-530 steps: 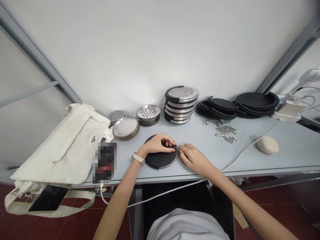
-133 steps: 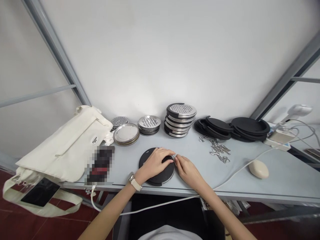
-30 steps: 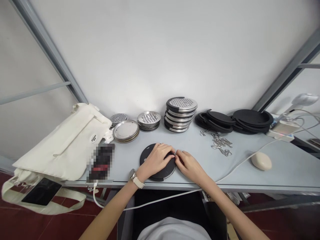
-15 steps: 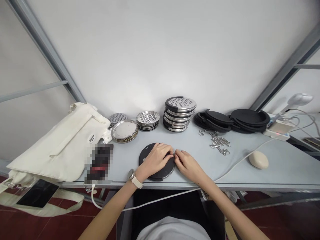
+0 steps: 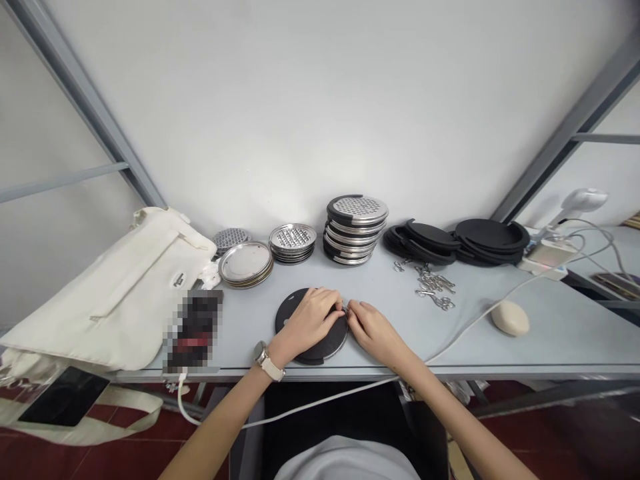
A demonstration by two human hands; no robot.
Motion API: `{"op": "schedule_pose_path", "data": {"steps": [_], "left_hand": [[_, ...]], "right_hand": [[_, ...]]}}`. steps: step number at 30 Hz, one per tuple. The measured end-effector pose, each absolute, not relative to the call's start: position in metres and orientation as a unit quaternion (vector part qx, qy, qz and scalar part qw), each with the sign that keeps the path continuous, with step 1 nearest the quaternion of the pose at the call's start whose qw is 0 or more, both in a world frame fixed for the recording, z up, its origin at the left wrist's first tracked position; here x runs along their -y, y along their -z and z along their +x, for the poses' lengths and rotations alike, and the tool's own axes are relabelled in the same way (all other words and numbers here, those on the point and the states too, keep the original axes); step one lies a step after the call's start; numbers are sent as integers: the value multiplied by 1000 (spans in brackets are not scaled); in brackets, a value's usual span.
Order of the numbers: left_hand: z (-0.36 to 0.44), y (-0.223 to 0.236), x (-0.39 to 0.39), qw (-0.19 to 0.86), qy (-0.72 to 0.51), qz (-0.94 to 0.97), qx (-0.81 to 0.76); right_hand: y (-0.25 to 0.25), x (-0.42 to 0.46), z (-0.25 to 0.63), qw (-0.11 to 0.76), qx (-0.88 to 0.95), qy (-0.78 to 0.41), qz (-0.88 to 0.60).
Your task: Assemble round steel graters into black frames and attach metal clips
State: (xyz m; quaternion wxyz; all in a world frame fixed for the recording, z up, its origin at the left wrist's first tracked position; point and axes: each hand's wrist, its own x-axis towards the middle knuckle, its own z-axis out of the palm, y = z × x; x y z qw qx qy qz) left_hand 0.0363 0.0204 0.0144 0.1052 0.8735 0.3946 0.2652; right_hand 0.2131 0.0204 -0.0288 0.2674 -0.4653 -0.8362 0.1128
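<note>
The single view comes from the wearer's head, facing forward and steeply down over a table [image 5: 565,333]. It takes in a wide sweep: the pale wall [image 5: 300,100] fills the upper half, with metal posts slanting inward as they descend on both sides. The wearer's shirt [image 5: 347,460] shows at bottom centre, and the forearms enter from below, nearest the lens. The left hand [image 5: 313,320] and right hand [image 5: 376,330] meet just below the middle, at moderate range; the wall lies farther back.

Pale wall [image 5: 320,100] behind grey surface [image 5: 575,327]; metal posts L & R of surface; red tiled flr [image 5: 127,447] below surface.
</note>
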Motion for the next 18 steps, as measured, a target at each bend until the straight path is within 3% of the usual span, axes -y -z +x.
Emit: {"op": "schedule_pose_path", "data": {"steps": [18], "left_hand": [[35, -14, -21, 109, -261, 876, -390]], "right_hand": [[26, -19, 209, 290, 815, -168, -472]]}}
